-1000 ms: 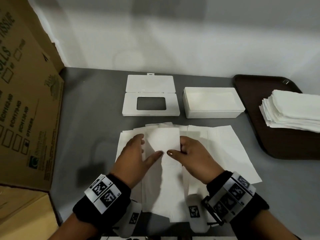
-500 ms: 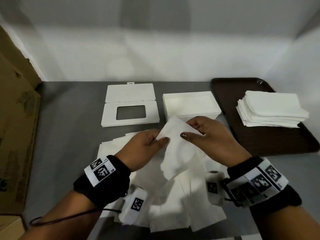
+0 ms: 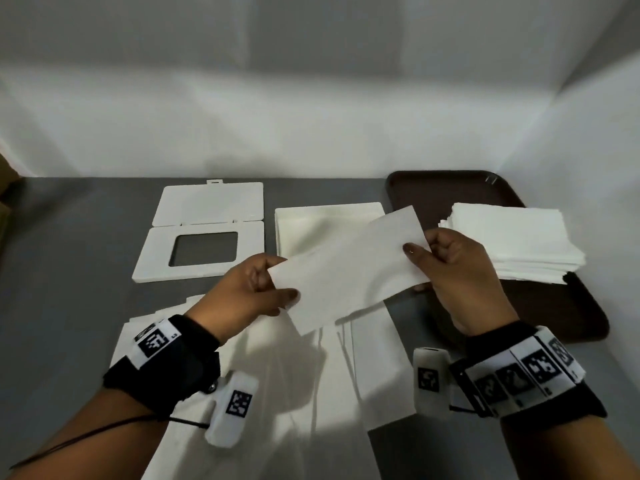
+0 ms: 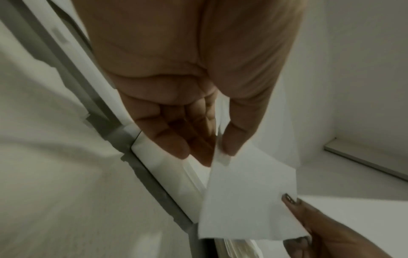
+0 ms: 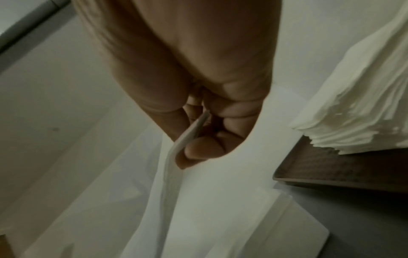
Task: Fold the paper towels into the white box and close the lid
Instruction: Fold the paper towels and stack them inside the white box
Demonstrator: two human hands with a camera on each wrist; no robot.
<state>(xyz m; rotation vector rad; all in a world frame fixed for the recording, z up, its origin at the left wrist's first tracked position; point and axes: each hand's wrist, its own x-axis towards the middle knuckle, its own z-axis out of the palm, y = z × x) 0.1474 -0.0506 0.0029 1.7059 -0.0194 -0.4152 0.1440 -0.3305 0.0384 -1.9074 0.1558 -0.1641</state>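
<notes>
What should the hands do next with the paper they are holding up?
Probably lower it into the white box. Both the left hand and the right hand pinch an end of the folded paper towel, holding it in front of the open box, whose lid lies flat beside it. More towels trail down to the table, so go gently.

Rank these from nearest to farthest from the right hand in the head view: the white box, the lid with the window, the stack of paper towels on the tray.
From the right hand:
1. Stack of paper towels, just to its right on the brown tray.
2. White box, to its left, partly behind the held paper towel.
3. Lid, farthest left, past the box.
</notes>
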